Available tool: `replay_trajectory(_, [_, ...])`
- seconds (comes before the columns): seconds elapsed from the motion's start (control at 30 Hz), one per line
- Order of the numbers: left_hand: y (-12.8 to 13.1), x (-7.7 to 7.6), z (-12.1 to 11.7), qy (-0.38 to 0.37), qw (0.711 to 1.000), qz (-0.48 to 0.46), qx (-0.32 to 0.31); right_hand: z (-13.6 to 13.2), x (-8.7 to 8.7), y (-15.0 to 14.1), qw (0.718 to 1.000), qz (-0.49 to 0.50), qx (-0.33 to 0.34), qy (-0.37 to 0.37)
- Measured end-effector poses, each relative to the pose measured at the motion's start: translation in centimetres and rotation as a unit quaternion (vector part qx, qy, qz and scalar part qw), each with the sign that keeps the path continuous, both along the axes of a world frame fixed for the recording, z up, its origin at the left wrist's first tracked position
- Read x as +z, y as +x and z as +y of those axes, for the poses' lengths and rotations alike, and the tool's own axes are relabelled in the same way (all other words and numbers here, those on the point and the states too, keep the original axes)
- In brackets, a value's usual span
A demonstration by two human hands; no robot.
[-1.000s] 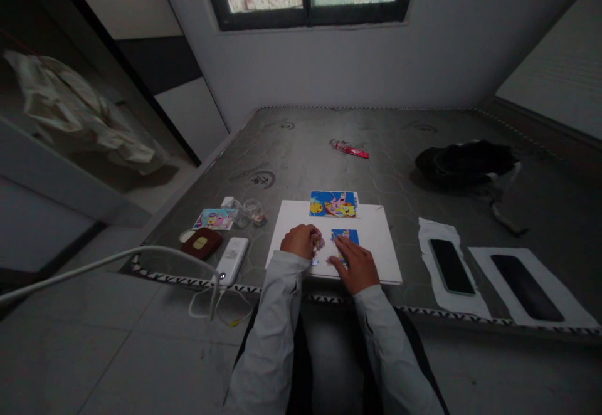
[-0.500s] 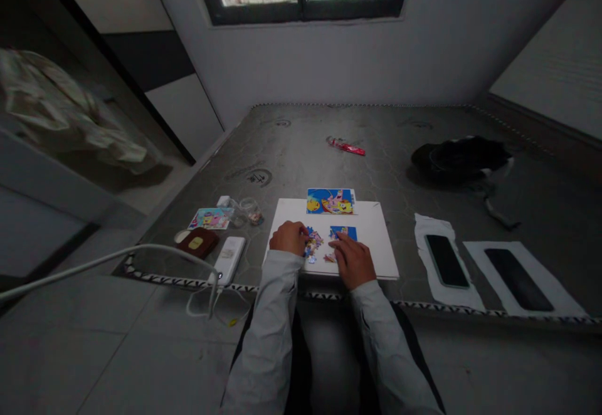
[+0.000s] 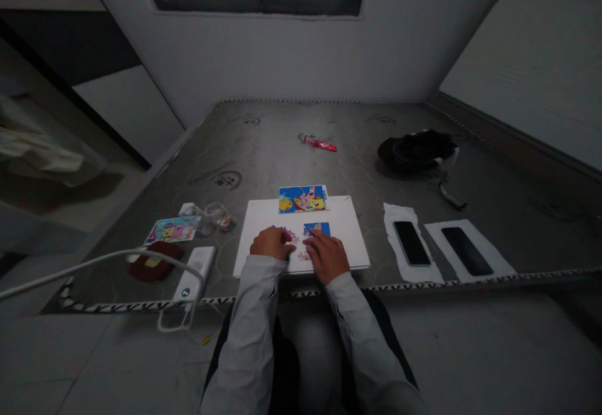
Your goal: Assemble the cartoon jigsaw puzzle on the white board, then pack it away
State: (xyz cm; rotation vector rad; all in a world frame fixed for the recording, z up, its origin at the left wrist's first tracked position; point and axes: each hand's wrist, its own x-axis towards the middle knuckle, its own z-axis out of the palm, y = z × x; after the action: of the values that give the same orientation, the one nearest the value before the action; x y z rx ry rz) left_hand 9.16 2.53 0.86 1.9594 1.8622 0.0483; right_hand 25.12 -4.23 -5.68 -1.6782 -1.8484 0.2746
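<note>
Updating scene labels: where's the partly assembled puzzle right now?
In the head view, the partly assembled puzzle lies just right of centre on the white board, partly covered by the right hand, nearer the person than the blue cartoon card.

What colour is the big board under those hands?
The board is white; it shows best in the head view.

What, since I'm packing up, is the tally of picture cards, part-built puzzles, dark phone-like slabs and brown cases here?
Picture cards: 2
Part-built puzzle: 1
Dark phone-like slabs: 2
Brown case: 1
Total: 6
</note>
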Motion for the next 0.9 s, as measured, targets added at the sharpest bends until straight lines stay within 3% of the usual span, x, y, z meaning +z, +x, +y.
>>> replay_trajectory(0.33, [0.5, 0.3, 0.0, 0.093, 0.995, -0.020, -0.032, -0.1, 0.3, 0.0, 1.000, -0.012, 0.003, -0.008])
replay_trajectory(0.5, [0.8, -0.1, 0.0, 0.079, 0.992, -0.034, -0.088, 0.0, 0.2, 0.1, 1.000, 0.013, -0.001, -0.017])
replay_trajectory(0.73, [1.4, -0.3, 0.0, -0.001, 0.981, -0.005, -0.193, -0.1, 0.5, 0.1, 0.999, 0.033, -0.001, -0.024])
replay_trajectory(0.9, [2.0, -0.6, 0.0, -0.010, 0.980, 0.019, -0.200, -0.2, 0.9, -0.1, 0.999, 0.025, -0.015, -0.033])
